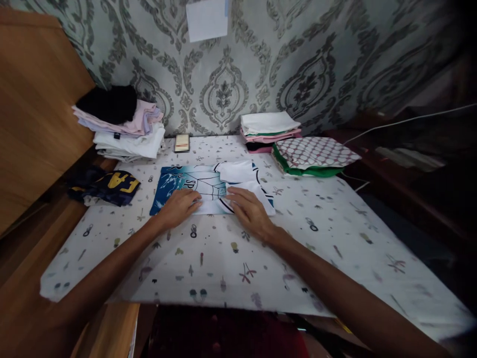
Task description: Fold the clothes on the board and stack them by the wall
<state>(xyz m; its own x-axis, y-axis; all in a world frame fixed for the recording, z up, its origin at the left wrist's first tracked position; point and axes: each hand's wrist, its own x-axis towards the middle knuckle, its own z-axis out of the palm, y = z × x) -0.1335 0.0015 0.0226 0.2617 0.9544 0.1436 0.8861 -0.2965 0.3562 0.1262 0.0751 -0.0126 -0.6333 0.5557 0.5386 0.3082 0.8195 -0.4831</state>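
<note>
In the head view, a blue-and-white printed shirt [212, 191] with dark stripes lies spread over the white printed tablecloth [268, 268], its white part folded over at the right end, and both hands are on it. The left hand [181, 205] is palm down at the shirt's near edge, fingers close together and loosely bent; I cannot tell whether the fingertips pinch the fabric. The right hand [253, 211] is palm down on the shirt's white part, fingers stretched out and slightly apart, resting on the fabric with no visible grip. The fingertips of the 2 hands point toward each other, well apart. Both forearms reach in from the near side of the shirt, 1 slanting up from the left, 1 from the right.

Left of the shirt is a dark garment with yellow lettering [121, 188]; beyond that, farther back, a pile of folded clothes [128, 139] topped with black cloth. Behind the shirt are a small beige card-like item [182, 143] and, to the right, a folded stack with white on top [268, 123], next to a lattice-patterned folded cloth [316, 151] over green fabric.
</note>
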